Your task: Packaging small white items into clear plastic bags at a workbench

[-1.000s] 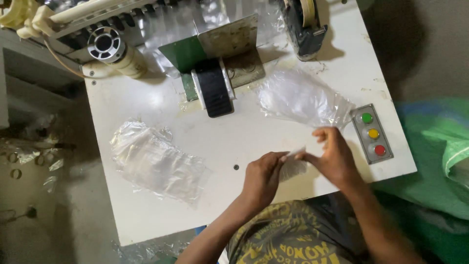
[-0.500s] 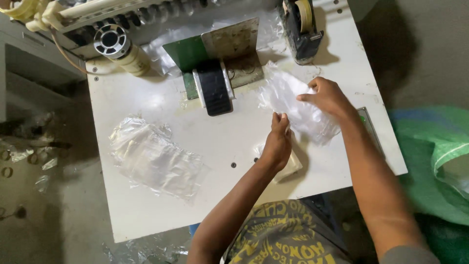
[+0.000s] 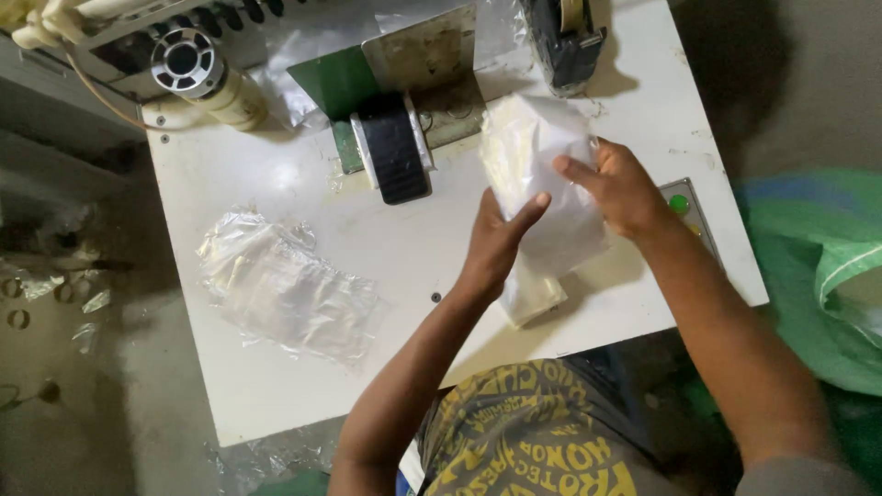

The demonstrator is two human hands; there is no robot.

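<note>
White tabletop (image 3: 276, 386) fills the frame; at centre right, both hands have lifted a clear bag (image 3: 537, 165) since a moment ago. Left hand (image 3: 496, 243) and right hand (image 3: 625, 188) pinch its sides, perhaps opening it.

**Bare Arms, Dark Printed Shirt**

At the bottom centre of the frame sits the dark grey cotton shirt with curved yellow lettering (image 3: 533, 432); its print arcs in bands across the chest. Both forearms are bare to above the elbow, no sleeves, cuffs, watch or bracelets showing. The left hand (image 3: 496, 243) and the right hand (image 3: 625, 188), in the middle right of the frame, wear no gloves and no rings.
</note>
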